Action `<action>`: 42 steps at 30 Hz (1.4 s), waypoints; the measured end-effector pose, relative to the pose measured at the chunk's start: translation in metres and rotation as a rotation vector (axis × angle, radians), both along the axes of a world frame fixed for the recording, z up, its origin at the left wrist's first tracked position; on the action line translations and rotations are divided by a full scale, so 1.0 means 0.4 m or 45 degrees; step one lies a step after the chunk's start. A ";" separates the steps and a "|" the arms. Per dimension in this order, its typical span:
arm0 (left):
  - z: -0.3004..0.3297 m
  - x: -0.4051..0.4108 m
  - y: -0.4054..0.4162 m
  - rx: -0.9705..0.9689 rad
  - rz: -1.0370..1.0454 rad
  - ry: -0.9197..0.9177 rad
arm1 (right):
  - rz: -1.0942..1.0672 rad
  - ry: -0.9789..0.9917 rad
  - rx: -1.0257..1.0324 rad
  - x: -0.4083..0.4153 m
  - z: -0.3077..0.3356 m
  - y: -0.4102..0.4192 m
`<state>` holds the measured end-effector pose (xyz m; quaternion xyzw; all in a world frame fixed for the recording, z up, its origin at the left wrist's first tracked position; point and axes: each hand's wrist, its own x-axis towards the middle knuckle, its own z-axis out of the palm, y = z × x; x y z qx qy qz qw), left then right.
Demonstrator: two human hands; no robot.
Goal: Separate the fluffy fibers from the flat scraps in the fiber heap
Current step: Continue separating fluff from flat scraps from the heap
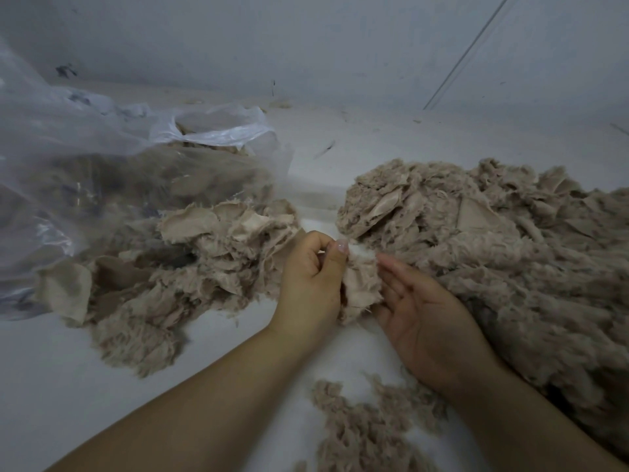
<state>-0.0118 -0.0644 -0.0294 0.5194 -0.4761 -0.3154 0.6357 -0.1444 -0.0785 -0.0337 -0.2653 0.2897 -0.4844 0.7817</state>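
Observation:
A large beige fiber heap (493, 253) of fluffy tufts mixed with flat scraps covers the right side. A second beige pile (190, 267) with many flat scraps lies at the left centre. Between them my left hand (311, 281) pinches a beige scrap (360, 287) with thumb and curled fingers. My right hand (422, 311) lies palm up beside that scrap, fingers straight and touching its right edge. A small patch of loose fluffy fibers (367, 427) sits near the bottom, between my forearms.
A clear plastic bag (112, 178) holding more beige material lies at the left, its mouth open toward the back. Everything rests on a white surface (68, 386). A pale wall (306, 46) rises behind, with a thin line running diagonally at the upper right.

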 end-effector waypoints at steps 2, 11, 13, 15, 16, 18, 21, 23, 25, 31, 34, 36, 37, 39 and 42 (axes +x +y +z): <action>0.000 0.000 -0.001 0.043 -0.026 0.026 | 0.067 -0.002 -0.055 -0.004 0.003 0.004; 0.007 0.007 0.003 0.183 -0.297 0.091 | 0.007 0.192 -0.148 0.002 -0.008 0.012; 0.007 0.011 0.005 0.248 -0.460 0.190 | 0.002 0.185 -0.132 0.000 -0.003 0.013; 0.005 0.019 0.005 0.304 -0.571 0.254 | 0.022 0.139 -0.114 0.002 0.006 0.016; 0.004 0.026 0.003 0.316 -0.610 0.275 | 0.032 0.111 -0.092 0.002 0.008 0.017; 0.004 0.038 -0.001 0.336 -0.708 0.266 | 0.047 0.096 -0.046 0.001 0.007 0.014; 0.004 0.043 0.000 0.326 -0.748 0.152 | 0.081 0.145 -0.097 -0.005 0.006 0.012; -0.003 0.039 -0.001 0.281 -0.647 0.183 | 0.120 0.167 -0.183 -0.005 0.006 0.014; -0.003 0.032 0.001 0.273 -0.581 0.303 | 0.126 0.206 -0.248 -0.002 0.004 0.017; 0.001 0.021 -0.002 0.209 -0.586 0.402 | 0.132 0.159 -0.316 0.001 -0.003 0.016; -0.001 0.021 -0.004 0.219 -0.631 0.357 | 0.150 0.162 -0.298 0.000 0.004 0.019; -0.005 0.027 -0.006 0.256 -0.678 0.320 | 0.161 0.162 -0.273 -0.001 0.009 0.019; -0.005 0.033 -0.006 0.286 -0.703 0.307 | 0.164 0.156 -0.265 -0.002 0.011 0.019; -0.006 0.046 -0.008 0.345 -0.771 0.286 | 0.188 0.138 -0.274 -0.003 0.017 0.024; 0.002 0.062 -0.009 0.420 -0.875 0.135 | 0.203 0.205 -0.305 -0.002 0.018 0.028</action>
